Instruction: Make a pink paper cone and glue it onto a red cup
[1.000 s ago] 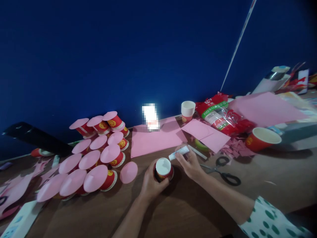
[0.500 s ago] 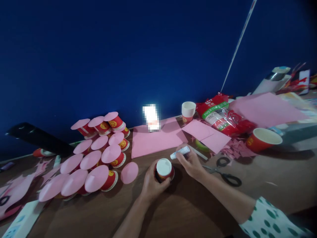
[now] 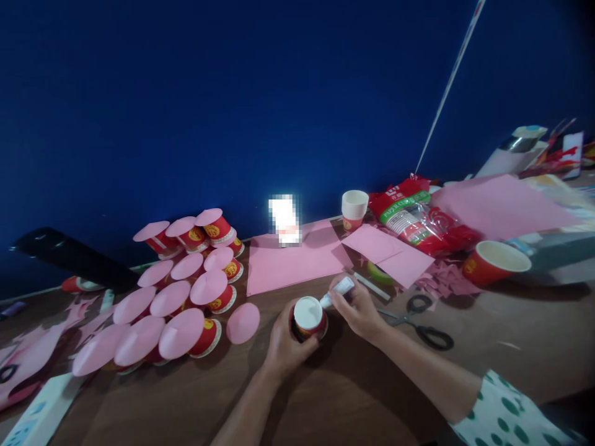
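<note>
My left hand wraps round a red paper cup on the table, its white round end facing up. In my right hand is a white glue stick, tilted so its lower end meets or nearly meets the cup's upper rim; actual contact is hard to tell. A loose pink paper disc lies left of my left hand. Further left stand several upturned red cups, each topped with a pink paper cone.
Black-handled scissors lie right of my right hand. Behind are pink paper sheets, stacked cups and a red bag of paper cups. Another red cup sits at right. A long black object leans at far left.
The glue stick has swung from nearly level to a steeper slant, its lower end now at the cup's rim. My left hand and the cup have stayed in place.
</note>
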`<state>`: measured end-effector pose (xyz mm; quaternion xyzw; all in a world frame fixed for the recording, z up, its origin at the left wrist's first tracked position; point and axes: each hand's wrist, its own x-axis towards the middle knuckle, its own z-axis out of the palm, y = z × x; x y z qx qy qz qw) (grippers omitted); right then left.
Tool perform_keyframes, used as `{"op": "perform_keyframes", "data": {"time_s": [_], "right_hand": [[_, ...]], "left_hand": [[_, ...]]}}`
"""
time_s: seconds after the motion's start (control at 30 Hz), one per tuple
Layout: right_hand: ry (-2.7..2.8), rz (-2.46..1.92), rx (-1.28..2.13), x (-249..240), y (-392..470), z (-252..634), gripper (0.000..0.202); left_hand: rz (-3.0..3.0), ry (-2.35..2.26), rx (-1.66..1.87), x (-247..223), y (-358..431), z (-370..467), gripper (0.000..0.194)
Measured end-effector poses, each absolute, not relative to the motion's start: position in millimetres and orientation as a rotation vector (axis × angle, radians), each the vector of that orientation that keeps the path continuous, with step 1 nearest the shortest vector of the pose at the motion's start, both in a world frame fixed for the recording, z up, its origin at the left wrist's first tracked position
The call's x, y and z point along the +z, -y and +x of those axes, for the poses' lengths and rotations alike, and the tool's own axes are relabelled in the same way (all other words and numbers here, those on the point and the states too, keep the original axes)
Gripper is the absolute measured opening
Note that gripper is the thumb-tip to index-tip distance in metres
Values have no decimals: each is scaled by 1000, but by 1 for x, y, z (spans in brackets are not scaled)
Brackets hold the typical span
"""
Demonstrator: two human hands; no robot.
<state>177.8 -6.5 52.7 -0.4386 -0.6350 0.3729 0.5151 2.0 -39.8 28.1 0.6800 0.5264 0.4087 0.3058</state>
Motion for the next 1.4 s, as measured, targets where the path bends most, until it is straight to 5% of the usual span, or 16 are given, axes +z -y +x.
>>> {"op": "perform_keyframes", "data": {"time_s": [0.9, 1.4], "right_hand": [[1647, -1041, 792, 60, 4, 183, 7], [1463, -963, 1098, 52, -1, 175, 11]], "left_hand": [[1815, -1409, 1084, 27, 40, 2, 55], [1823, -1372, 1058, 23, 40, 0, 59]]}}
